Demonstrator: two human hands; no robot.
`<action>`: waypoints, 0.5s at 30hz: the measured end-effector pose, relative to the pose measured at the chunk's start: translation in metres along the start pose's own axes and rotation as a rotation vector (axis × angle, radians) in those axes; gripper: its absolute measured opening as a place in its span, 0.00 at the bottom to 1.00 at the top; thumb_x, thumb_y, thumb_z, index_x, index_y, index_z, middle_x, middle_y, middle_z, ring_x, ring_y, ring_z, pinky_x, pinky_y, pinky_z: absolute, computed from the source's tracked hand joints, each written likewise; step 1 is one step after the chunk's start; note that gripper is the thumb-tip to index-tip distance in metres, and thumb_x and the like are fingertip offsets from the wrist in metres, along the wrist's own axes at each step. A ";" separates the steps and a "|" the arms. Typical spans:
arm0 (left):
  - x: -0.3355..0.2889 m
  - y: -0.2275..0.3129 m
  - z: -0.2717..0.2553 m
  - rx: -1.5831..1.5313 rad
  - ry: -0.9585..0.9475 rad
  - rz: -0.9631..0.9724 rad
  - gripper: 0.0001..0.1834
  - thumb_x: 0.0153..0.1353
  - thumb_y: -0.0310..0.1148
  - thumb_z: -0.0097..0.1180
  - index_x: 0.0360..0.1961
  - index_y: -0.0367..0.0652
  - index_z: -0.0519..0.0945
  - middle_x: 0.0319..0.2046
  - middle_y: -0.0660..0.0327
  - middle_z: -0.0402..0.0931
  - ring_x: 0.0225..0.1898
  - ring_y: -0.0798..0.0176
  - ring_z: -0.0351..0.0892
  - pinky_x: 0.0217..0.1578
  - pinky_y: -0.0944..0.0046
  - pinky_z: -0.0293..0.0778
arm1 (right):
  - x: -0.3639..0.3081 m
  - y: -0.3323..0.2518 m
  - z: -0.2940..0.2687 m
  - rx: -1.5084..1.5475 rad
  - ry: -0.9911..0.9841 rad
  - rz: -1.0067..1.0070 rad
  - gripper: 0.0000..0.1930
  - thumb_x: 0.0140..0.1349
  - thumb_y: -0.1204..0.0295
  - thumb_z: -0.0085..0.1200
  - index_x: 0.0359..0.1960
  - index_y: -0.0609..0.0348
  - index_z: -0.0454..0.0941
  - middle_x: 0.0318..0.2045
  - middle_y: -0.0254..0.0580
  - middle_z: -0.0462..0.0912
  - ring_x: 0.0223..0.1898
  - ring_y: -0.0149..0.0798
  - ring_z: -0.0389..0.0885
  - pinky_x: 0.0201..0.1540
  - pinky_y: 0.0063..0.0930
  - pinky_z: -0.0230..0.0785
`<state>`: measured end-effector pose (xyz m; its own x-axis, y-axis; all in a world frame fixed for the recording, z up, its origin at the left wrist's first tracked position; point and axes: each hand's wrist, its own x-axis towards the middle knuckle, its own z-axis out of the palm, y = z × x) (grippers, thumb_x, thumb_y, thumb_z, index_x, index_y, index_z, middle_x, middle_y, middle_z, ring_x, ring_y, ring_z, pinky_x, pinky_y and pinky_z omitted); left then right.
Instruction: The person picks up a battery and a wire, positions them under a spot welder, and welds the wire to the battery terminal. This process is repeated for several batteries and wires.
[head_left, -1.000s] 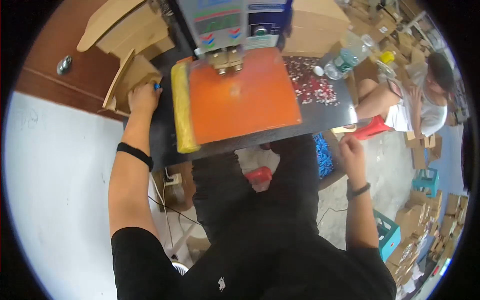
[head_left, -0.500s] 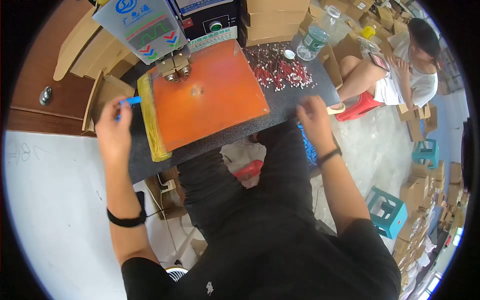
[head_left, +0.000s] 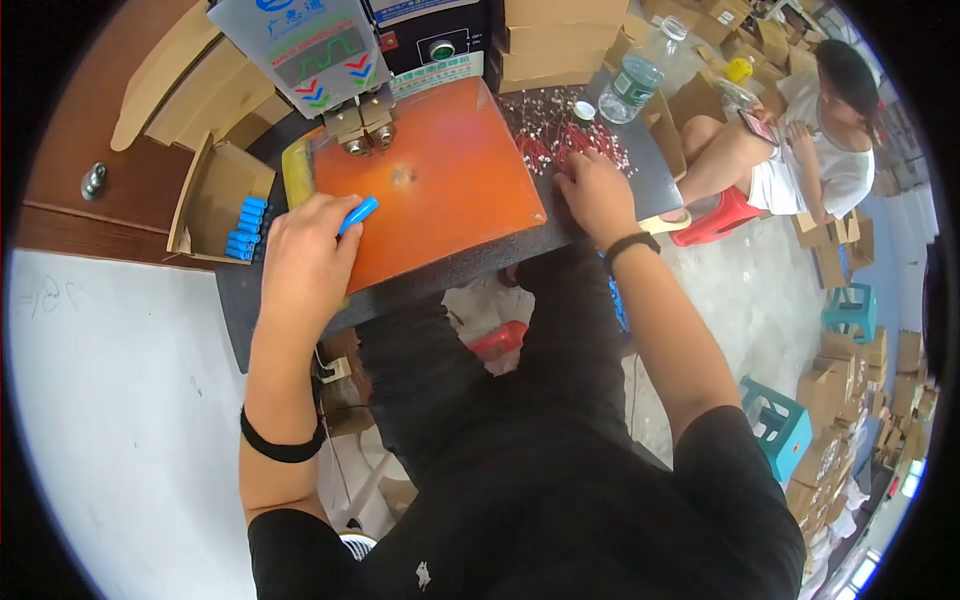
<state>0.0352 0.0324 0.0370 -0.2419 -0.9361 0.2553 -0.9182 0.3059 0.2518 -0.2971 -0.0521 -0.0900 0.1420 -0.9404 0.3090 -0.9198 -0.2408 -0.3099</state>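
Blue plastic cylinder (head_left: 357, 215) is pinched in the left hand (head_left: 305, 262) over the orange mat (head_left: 450, 200) (short of the press head); right hand (head_left: 592, 190) rests loosely curled on small red-wired parts (head_left: 560, 135), nothing visibly gripped.

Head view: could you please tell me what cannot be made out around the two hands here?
- Left hand: its back hides how the fingers grip the blue cylinder.
- Right hand: whether it has picked up any of the small red-and-white pieces is hidden under the fingers.
- Machine: its top is cut off by the upper edge.
- Cardboard box: the blue cylinders inside are too small to count.
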 end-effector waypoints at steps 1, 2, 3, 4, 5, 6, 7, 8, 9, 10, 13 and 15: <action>-0.002 0.000 0.001 -0.033 -0.008 -0.031 0.14 0.60 0.27 0.59 0.47 0.37 0.81 0.42 0.51 0.80 0.44 0.45 0.78 0.46 0.54 0.72 | 0.001 0.001 0.000 -0.001 0.000 0.000 0.11 0.59 0.65 0.59 0.36 0.59 0.79 0.34 0.50 0.79 0.39 0.55 0.80 0.43 0.46 0.73; -0.002 0.000 0.002 -0.033 -0.008 -0.032 0.14 0.60 0.27 0.59 0.47 0.37 0.81 0.42 0.51 0.80 0.44 0.45 0.78 0.46 0.54 0.72 | 0.002 0.003 -0.001 0.021 0.014 -0.002 0.10 0.59 0.66 0.59 0.36 0.59 0.79 0.35 0.49 0.79 0.39 0.55 0.80 0.43 0.46 0.73; -0.002 -0.001 0.003 -0.056 0.012 -0.037 0.14 0.60 0.27 0.59 0.47 0.37 0.81 0.42 0.51 0.80 0.44 0.46 0.78 0.47 0.54 0.72 | 0.003 0.004 -0.001 0.042 0.028 -0.005 0.10 0.59 0.66 0.59 0.37 0.59 0.79 0.37 0.49 0.79 0.39 0.56 0.79 0.43 0.46 0.73; -0.002 -0.001 0.004 -0.082 0.031 -0.045 0.14 0.60 0.27 0.59 0.47 0.38 0.81 0.42 0.52 0.80 0.45 0.46 0.78 0.48 0.54 0.71 | 0.003 0.000 -0.004 0.021 0.057 -0.010 0.09 0.60 0.67 0.58 0.36 0.59 0.79 0.36 0.48 0.79 0.39 0.55 0.80 0.43 0.46 0.74; -0.004 -0.002 0.005 -0.085 0.031 -0.048 0.14 0.60 0.27 0.59 0.47 0.38 0.81 0.42 0.52 0.80 0.45 0.46 0.78 0.48 0.54 0.71 | 0.000 -0.002 -0.003 0.018 0.054 -0.012 0.09 0.60 0.67 0.58 0.36 0.59 0.79 0.36 0.48 0.79 0.39 0.55 0.80 0.43 0.46 0.74; -0.006 -0.002 0.006 -0.067 0.051 -0.054 0.14 0.60 0.28 0.59 0.48 0.38 0.81 0.43 0.52 0.80 0.45 0.46 0.78 0.49 0.54 0.71 | -0.004 -0.004 -0.001 -0.021 0.038 -0.011 0.09 0.60 0.67 0.58 0.35 0.59 0.79 0.35 0.48 0.80 0.39 0.55 0.80 0.42 0.46 0.74; -0.006 -0.002 0.007 -0.051 0.072 -0.054 0.14 0.60 0.28 0.59 0.48 0.38 0.81 0.43 0.53 0.80 0.46 0.46 0.78 0.49 0.54 0.71 | -0.006 -0.004 -0.001 -0.063 0.026 -0.007 0.09 0.60 0.67 0.58 0.35 0.59 0.80 0.34 0.48 0.80 0.39 0.55 0.80 0.42 0.46 0.74; -0.006 -0.002 0.009 -0.057 0.073 -0.053 0.14 0.60 0.28 0.59 0.48 0.38 0.81 0.43 0.53 0.80 0.46 0.46 0.78 0.49 0.54 0.71 | -0.007 -0.001 0.000 -0.069 0.026 -0.006 0.09 0.60 0.67 0.58 0.35 0.59 0.80 0.34 0.48 0.80 0.39 0.55 0.80 0.42 0.46 0.74; -0.006 -0.002 0.011 -0.057 0.076 -0.057 0.14 0.61 0.28 0.59 0.48 0.39 0.81 0.43 0.53 0.80 0.46 0.47 0.78 0.49 0.55 0.70 | -0.007 0.003 0.000 -0.069 0.032 -0.028 0.09 0.59 0.67 0.58 0.34 0.59 0.80 0.33 0.49 0.80 0.39 0.55 0.80 0.42 0.46 0.73; -0.008 -0.003 0.011 -0.050 0.079 -0.066 0.14 0.61 0.29 0.59 0.48 0.39 0.81 0.44 0.54 0.79 0.46 0.47 0.78 0.50 0.55 0.70 | -0.005 -0.002 -0.003 -0.061 0.036 -0.056 0.09 0.59 0.67 0.58 0.34 0.59 0.80 0.33 0.49 0.80 0.39 0.54 0.80 0.42 0.46 0.73; -0.008 -0.007 0.014 -0.088 0.111 -0.072 0.13 0.61 0.31 0.59 0.48 0.44 0.82 0.42 0.57 0.80 0.46 0.51 0.78 0.52 0.55 0.68 | -0.001 -0.014 -0.026 0.015 0.008 0.074 0.08 0.58 0.67 0.58 0.33 0.59 0.80 0.35 0.49 0.81 0.39 0.54 0.81 0.43 0.47 0.73; -0.008 -0.007 0.018 -0.090 0.154 -0.052 0.14 0.61 0.31 0.59 0.48 0.44 0.82 0.43 0.57 0.80 0.46 0.51 0.78 0.52 0.56 0.68 | -0.001 -0.016 -0.042 0.045 -0.003 0.112 0.08 0.58 0.69 0.56 0.34 0.60 0.81 0.36 0.48 0.82 0.39 0.53 0.81 0.43 0.45 0.73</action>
<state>0.0375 0.0345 0.0167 -0.1375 -0.9155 0.3781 -0.8947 0.2785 0.3491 -0.2974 -0.0368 -0.0475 0.0408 -0.9628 0.2672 -0.9125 -0.1449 -0.3826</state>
